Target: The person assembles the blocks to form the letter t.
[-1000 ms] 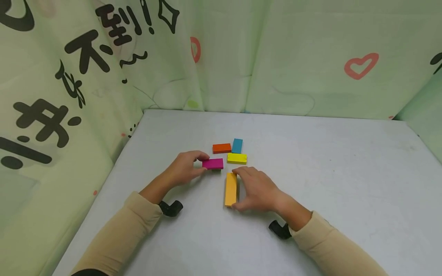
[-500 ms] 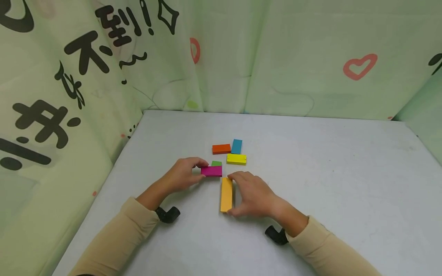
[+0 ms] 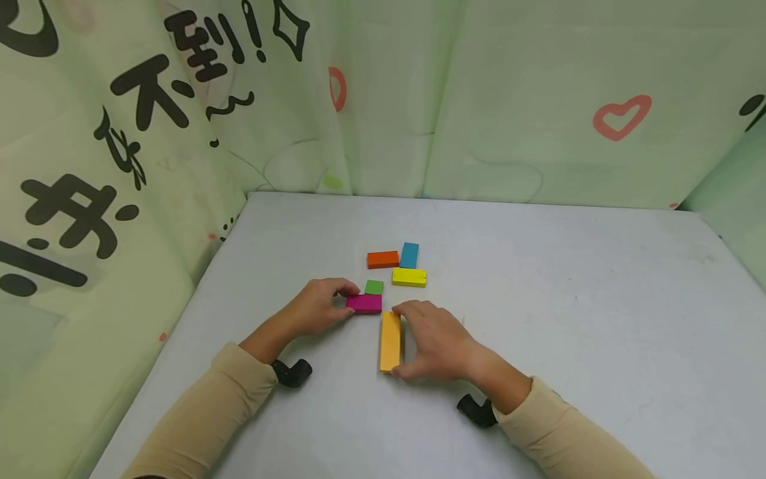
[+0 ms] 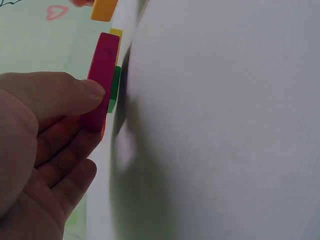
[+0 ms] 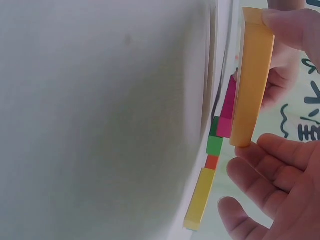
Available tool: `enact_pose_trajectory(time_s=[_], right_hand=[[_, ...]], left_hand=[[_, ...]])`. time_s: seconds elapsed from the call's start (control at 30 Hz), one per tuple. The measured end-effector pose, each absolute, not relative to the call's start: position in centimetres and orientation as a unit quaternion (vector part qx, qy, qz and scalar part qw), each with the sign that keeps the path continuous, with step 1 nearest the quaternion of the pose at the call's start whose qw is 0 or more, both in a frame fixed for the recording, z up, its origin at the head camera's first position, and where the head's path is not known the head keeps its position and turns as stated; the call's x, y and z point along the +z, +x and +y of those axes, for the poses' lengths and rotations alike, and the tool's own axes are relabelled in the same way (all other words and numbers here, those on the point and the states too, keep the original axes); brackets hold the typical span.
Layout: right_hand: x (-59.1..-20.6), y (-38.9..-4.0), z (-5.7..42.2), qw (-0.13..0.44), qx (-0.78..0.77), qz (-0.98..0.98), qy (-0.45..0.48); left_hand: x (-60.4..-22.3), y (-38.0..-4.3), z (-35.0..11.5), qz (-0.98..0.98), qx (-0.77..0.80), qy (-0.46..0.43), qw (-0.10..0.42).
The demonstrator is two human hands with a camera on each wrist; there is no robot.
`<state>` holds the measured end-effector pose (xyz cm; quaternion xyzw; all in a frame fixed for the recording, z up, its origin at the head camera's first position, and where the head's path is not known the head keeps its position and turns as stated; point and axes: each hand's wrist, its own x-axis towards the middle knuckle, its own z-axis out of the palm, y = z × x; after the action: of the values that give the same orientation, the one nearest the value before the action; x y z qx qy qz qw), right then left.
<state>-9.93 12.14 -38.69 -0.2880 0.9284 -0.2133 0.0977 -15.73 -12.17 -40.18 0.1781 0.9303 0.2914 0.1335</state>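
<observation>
My left hand [image 3: 318, 307] pinches a magenta block [image 3: 364, 304] between thumb and fingers. In the left wrist view the thumb lies on the face of this magenta block [image 4: 102, 65]. Just beyond it, in the head view, is a green block [image 3: 374, 287], partly covered. With my right hand [image 3: 439, 342] I hold a long orange-yellow block [image 3: 390, 341] by its two ends, thumb at the near end and fingers at the far end. The right wrist view shows this orange-yellow block [image 5: 253, 75] raised off the table. The two held blocks are close together but apart.
Behind the hands lie a yellow block [image 3: 409, 277], a blue block [image 3: 409, 255] and an orange-red block [image 3: 383, 259], grouped closely on the white table [image 3: 568, 332]. A green printed curtain [image 3: 509, 100] hangs along the table's back and left sides.
The magenta block has come toward me, uncovering the green block behind it. The orange-yellow block has shifted left and a little nearer. Both hands keep their grips; the blocks behind stay put.
</observation>
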Motion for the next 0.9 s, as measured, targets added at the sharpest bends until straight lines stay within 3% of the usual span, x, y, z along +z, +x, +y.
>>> enact_pose_trajectory(time_s=[0.5,0.9], right_hand=[[-38.8,-10.0,11.9,0.109,-0.209,0.928,-0.289],[-39.1,-9.9,11.9,0.127,-0.197,0.93,-0.284]], left_hand=[[-41.0,-16.9,-12.3,0.93,0.295,0.177,0.127],[-40.8,-16.6,-12.0,0.932,0.286,0.166,0.151]])
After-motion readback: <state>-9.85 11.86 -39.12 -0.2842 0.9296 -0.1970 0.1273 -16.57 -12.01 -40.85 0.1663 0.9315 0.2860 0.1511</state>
